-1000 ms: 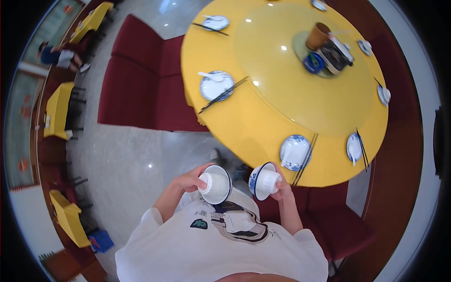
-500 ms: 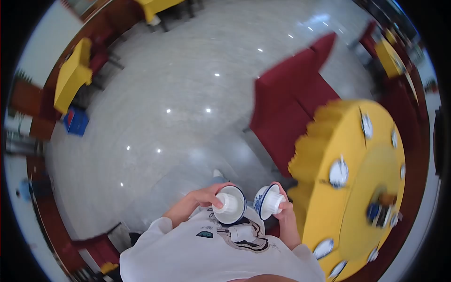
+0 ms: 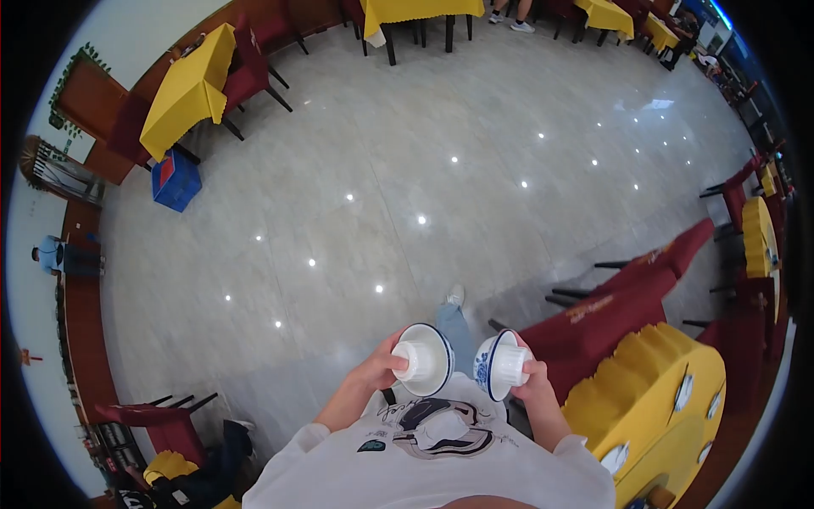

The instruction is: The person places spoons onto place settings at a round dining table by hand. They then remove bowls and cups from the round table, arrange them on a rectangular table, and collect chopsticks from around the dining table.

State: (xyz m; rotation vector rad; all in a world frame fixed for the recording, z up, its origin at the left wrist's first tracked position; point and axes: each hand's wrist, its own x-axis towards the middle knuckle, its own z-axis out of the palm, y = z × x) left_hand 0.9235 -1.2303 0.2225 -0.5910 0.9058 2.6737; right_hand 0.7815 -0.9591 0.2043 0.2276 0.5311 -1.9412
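Note:
My left hand [image 3: 377, 366] is closed on a white bowl with a blue rim [image 3: 434, 360], its open side tipped to the right. A small stack of white cups [image 3: 412, 360] sits inside that bowl, under my thumb. On the right, my right hand [image 3: 536, 377] grips a blue-patterned bowl [image 3: 483, 366], which also holds white cups [image 3: 510, 366]. Both bowls are tilted on their sides in front of my chest, with a gap between them.
The round yellow table [image 3: 627, 390] with plates stands at the lower right, red chairs [image 3: 593, 331] beside it. A blue crate [image 3: 176, 181] is by a yellow table [image 3: 191, 85] at upper left. People are at the left wall [image 3: 64, 256] and lower left [image 3: 216, 467].
The view has turned left, away from the round table, which has shifted to the lower right. More floor shows. Both hands keep hold of their bowls and cups.

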